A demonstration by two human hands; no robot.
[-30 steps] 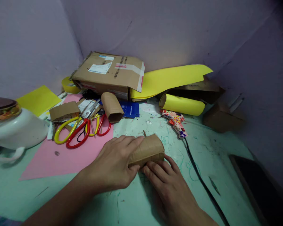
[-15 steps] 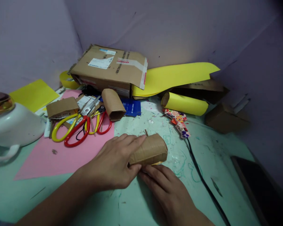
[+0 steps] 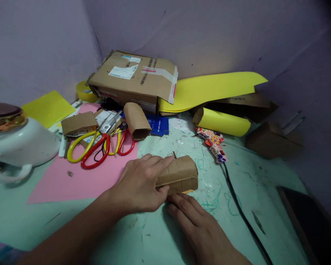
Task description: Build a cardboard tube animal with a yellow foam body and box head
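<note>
A brown cardboard tube (image 3: 183, 171) lies on its side on the green tabletop, with a seam running along its near face. My left hand (image 3: 145, 182) is closed around its left end, fingers over the top and thumb at the near side. My right hand (image 3: 194, 219) presses its bunched fingertips to the tube's lower near edge; the thumb is hidden. A thin strip of orange-yellow shows beneath the tube's right end.
Scissors (image 3: 95, 149) with red and yellow handles lie on pink paper (image 3: 79, 184) at left. Behind stand a second cardboard tube (image 3: 137, 119), a yellow-covered tube (image 3: 223, 122) and a carton (image 3: 138, 77). A flower-patterned glue gun (image 3: 213, 143) trails a black cord at right. A white mug (image 3: 30, 147) is far left.
The tube has rolled slightly, so its seam sits higher on the near side. Both hands keep their contact with it. The whole view has shifted a little.
</note>
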